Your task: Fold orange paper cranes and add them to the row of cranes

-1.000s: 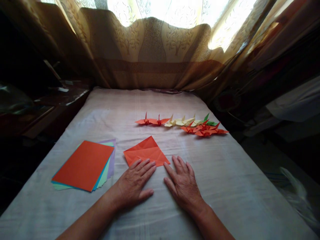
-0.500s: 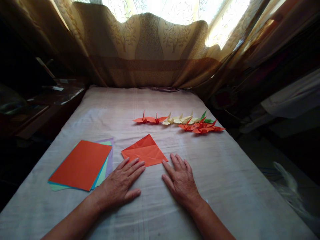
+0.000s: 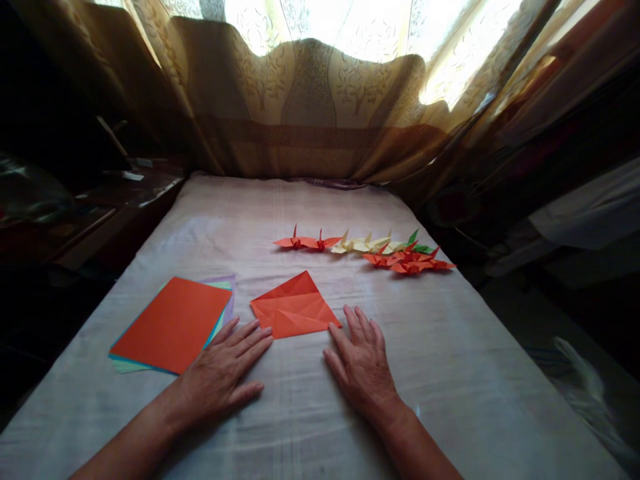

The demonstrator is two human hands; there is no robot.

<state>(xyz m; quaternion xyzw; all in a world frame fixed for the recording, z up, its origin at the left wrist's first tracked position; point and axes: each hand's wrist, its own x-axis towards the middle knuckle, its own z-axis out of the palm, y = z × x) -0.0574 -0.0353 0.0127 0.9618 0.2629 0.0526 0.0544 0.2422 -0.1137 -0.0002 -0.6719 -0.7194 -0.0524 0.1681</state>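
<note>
- the creased orange sheet (image 3: 297, 313) lies flat on the pale cloth (image 3: 300, 413) ahead of me, between and just beyond my hands.
- my left hand (image 3: 220, 373) is palm down, fingers a little spread and gripping nothing; their tips reach the sheet's lower left edge, though i cannot tell how firmly they touch.
- my right hand (image 3: 363, 360) also lies spread, its index tip covering the sheet's right corner.
- beside my left hand sits the paper stack (image 3: 173, 327), orange on top; my hand hides its near right edge.
- farther off, the green crane (image 3: 423, 249) is partly hidden behind the orange cranes (image 3: 407, 262), which overlap too much to count.
- both forearms are cut off below; the sides sink into darkness.
</note>
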